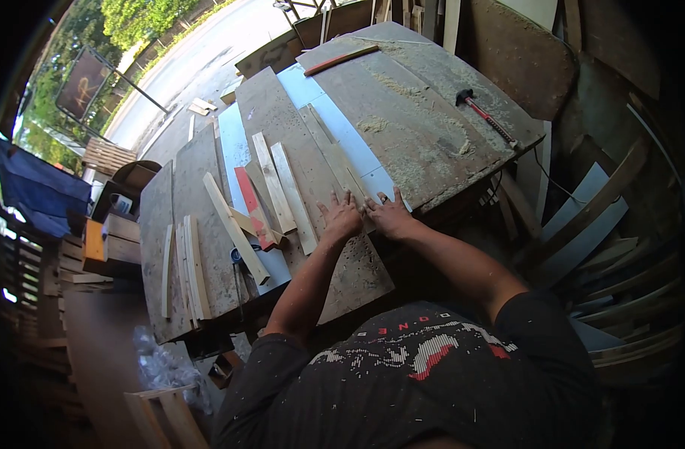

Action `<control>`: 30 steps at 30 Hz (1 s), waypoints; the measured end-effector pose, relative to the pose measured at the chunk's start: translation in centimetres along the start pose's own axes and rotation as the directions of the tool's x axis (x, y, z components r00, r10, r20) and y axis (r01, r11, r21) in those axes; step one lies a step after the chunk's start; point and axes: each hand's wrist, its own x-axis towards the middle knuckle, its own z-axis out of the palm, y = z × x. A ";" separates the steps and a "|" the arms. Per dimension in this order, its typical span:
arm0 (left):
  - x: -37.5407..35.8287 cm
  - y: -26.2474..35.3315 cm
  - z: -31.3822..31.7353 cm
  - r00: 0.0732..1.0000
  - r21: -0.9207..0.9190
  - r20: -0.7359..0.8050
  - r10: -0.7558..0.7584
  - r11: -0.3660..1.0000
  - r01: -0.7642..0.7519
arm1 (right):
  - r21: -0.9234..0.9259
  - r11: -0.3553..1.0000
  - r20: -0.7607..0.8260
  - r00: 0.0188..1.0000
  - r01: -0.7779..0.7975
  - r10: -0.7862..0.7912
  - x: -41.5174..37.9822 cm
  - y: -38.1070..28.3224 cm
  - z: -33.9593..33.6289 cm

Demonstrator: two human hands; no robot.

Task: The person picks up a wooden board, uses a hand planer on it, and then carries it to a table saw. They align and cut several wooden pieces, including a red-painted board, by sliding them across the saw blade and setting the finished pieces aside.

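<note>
Both hands rest side by side near the front edge of a worn wooden table (432, 135). My left hand (341, 217) lies with its fingers spread on a brown board, just right of a pale wood strip (294, 198). My right hand (389, 215) is also spread, its fingertips beside the end of a thin strip (355, 179) and over the front end of a light blue panel (339, 122). A dark ring shows on one of its fingers. The two hands are nearly touching at the thumbs.
Left of the hands lie a red piece (254, 206), more pale strips (234, 224) and a blue tape measure (235, 255). A red and black hammer (486, 118) lies at the right. Another red bar (341, 60) is farther back. Scrap wood (619, 284) stands at the right.
</note>
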 end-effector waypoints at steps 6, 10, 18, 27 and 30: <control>1.3 -0.6 0.3 0.999 -0.065 -0.026 -0.031 0.997 0.030 | -0.028 1.000 0.072 0.997 -0.001 0.003 2.1 0.5 -0.9; 2.4 -0.9 -0.4 0.998 -0.054 -0.046 -0.046 0.998 0.044 | -0.018 1.000 0.117 0.993 -0.014 0.016 3.5 0.7 -1.7; 4.5 -1.1 -2.1 0.995 -0.075 0.000 -0.105 0.992 0.104 | 0.015 1.000 0.046 0.999 -0.025 0.025 5.6 1.3 -2.2; 6.9 -1.0 -3.1 0.979 -0.059 0.020 -0.201 0.978 0.202 | -0.019 1.000 0.032 0.999 0.006 -0.005 8.3 2.1 -2.4; 7.9 -1.1 -3.4 0.969 -0.065 0.019 -0.247 0.967 0.248 | -0.021 1.000 -0.045 0.999 0.009 -0.010 9.0 2.3 -2.1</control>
